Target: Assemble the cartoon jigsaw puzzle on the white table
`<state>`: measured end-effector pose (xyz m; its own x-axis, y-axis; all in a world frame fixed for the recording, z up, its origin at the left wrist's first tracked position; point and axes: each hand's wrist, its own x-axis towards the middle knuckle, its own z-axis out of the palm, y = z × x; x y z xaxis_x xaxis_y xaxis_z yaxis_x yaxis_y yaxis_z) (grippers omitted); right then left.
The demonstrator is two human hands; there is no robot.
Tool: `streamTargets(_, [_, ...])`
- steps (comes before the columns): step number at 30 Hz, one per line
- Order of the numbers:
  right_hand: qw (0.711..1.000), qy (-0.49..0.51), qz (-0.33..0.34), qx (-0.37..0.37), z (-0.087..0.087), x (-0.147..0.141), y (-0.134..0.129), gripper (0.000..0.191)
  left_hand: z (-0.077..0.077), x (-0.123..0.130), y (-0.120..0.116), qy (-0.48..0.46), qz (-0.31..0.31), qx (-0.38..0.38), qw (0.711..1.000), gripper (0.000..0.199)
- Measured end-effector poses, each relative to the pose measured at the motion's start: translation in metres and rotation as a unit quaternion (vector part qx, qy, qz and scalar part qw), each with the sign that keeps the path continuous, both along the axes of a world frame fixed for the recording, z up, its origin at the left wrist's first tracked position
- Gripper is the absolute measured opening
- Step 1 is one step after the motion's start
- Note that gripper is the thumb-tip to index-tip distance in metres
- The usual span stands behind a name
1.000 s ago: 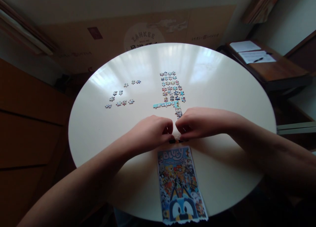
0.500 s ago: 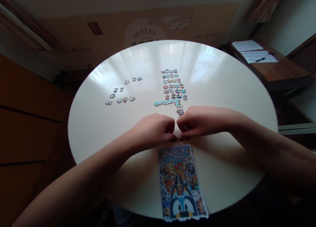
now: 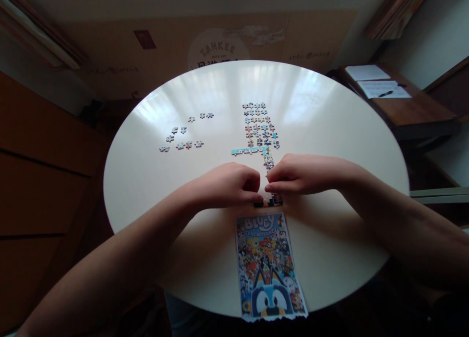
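Observation:
My left hand (image 3: 234,184) is closed, its fingers curled and the thumb low beside the joined bottom pieces (image 3: 273,200) of a jigsaw puzzle. Facing it, my right hand (image 3: 298,175) is pinched closed just above those pieces. Whatever either hand's fingertips hold is too small or hidden to make out. A joined blue edge strip (image 3: 249,151) runs above my hands and meets a joined column of pieces (image 3: 269,162), whose lower end is partly covered by my right fingers. Below lies a torn-edged Bluey picture sheet (image 3: 269,268).
Loose puzzle pieces (image 3: 256,119) stand in rows beyond the blue strip. Several more pieces (image 3: 188,144) lie scattered on the left of the white oval table (image 3: 330,132). A brown side table (image 3: 410,107) with papers and a pen (image 3: 385,94) stands at right.
My right hand has lifted slightly up and away from the bottom pieces, so more of them show. The left hand has stayed nearly in place. The camera view has shifted slightly.

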<state>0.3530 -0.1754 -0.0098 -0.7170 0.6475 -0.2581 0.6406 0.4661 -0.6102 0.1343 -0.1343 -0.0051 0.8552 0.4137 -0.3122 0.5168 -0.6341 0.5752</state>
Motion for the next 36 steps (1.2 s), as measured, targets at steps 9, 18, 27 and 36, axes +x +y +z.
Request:
streamTargets(9, [0.972, 0.009, -0.077, -0.223, 0.000, 0.032, 0.014, 0.056, -0.004, -0.004, 0.020, -0.074, -0.047, -0.037, 0.995, 0.031])
streamTargets(18, [0.928, 0.217, -0.081, -0.293, -0.024, 0.070, 0.032, 0.051, -0.007, -0.009, 0.024, -0.189, 0.105, 0.006, 0.976, 0.052])
streamTargets(27, [0.847, 0.383, -0.125, -0.346, -0.040, 0.078, 0.031, 0.056, -0.013, -0.011, 0.033, -0.282, 0.181, 0.052, 0.941, 0.052])
streamTargets(36, [0.831, 0.405, -0.131, -0.359, -0.049, 0.080, 0.037, 0.062, -0.013, -0.015, 0.035, -0.322, 0.218, 0.027, 0.921, 0.044])
